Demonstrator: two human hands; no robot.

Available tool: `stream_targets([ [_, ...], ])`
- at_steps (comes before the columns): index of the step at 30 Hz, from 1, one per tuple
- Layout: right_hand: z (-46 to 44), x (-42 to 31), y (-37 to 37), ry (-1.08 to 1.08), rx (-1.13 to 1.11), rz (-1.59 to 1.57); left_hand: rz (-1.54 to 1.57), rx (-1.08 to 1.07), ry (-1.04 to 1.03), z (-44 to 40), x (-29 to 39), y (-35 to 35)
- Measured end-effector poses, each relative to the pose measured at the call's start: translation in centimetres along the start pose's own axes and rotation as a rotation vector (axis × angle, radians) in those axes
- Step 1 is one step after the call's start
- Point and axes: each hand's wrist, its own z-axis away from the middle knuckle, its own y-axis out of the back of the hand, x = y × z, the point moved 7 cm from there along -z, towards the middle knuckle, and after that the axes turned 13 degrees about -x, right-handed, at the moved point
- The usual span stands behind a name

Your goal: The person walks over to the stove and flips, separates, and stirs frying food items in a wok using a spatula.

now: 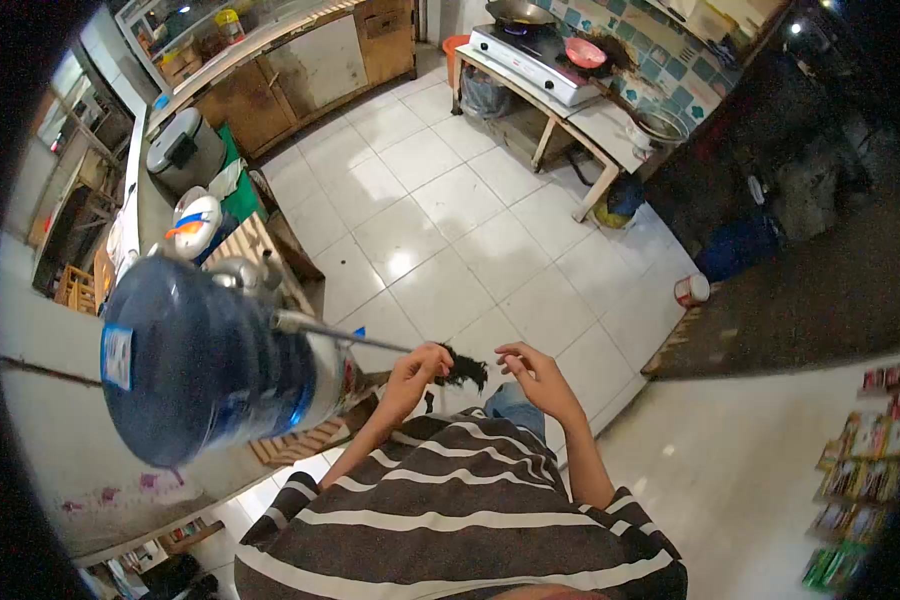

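The left hand [419,370] was curled around the metal handle [345,335] of a mop, whose dark strands [464,368] showed on the tiled floor [450,235], below and between the hands. The right hand [534,378] stood apart, fingers loosely bent around nothing. Leftward, the handle's other end overlapped a blue water jug [195,365].

Dark shirt [450,545] striped white, short striped sleeves [645,530], blue trousers [516,406]
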Motion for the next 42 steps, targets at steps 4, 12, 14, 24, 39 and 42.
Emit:
stream_targets([
  [4,-5.4,4.3,9.7,-0.001,0.028,-0.122,0.062,-0.006,-0.065,-12.0,1.4,0.0],
  [12,-18.8,2.7,33.0,0.029,0.043,0.005,-0.082,0.213,0.197,-32.9,4.3,2.7],
  [14,-22.9,3.7,36.0,0.050,0.026,0.038,-0.056,0.347,0.212,-34.5,2.3,6.0],
  [24,-45.7,-3.1,44.0,0.178,-0.138,0.167,0.019,0.521,0.096,-49.5,4.6,17.4],
  [39,-57.2,13.8,70.4,-0.040,0.636,-0.622,-0.206,-0.065,0.106,-88.1,13.0,29.5],
  [42,-56.9,18.4,79.6,-0.124,0.778,-0.647,-0.212,-0.045,0.168,-94.0,13.3,28.4],
])
